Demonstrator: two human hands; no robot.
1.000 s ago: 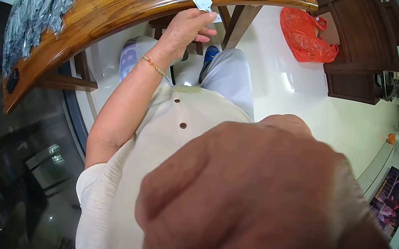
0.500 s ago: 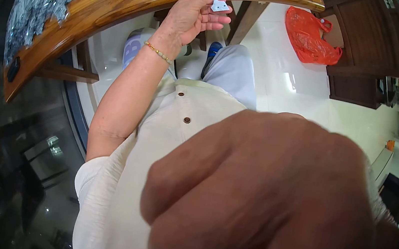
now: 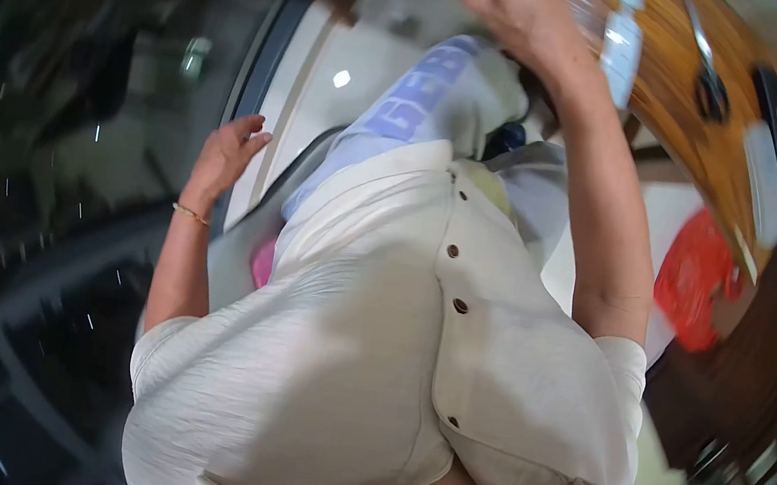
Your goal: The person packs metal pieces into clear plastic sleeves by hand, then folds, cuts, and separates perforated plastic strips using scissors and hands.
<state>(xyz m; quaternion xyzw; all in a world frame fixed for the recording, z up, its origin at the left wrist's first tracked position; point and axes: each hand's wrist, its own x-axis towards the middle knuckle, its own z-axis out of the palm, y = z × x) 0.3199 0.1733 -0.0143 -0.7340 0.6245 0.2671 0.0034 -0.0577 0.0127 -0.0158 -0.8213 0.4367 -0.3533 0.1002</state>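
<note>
My left hand (image 3: 228, 158), with a bead bracelet on the wrist, hangs out to the left, away from the table. Its fingers are loosely bent and apart, and I see nothing in them. My right hand (image 3: 526, 15) is at the top, over the near edge of the wooden table (image 3: 704, 157). Its thumb points left; the other fingers are cut off or hidden, so what they hold does not show. Just right of that wrist stands a clear, pale plastic item (image 3: 620, 57), blurred. Farther right, black-handled scissors (image 3: 710, 94) lie on the table.
A pale translucent strip (image 3: 762, 184) and a dark object (image 3: 771, 108) lie near the table's right end. Below that end is a red plastic bag (image 3: 697, 283). Dark glass (image 3: 57, 150) fills the left side. My legs are below the table.
The view has turned, showing scissors and the table's right end. My right hand has dropped from before the camera to the table. My left hand has moved off the table, without the perforated strip.
</note>
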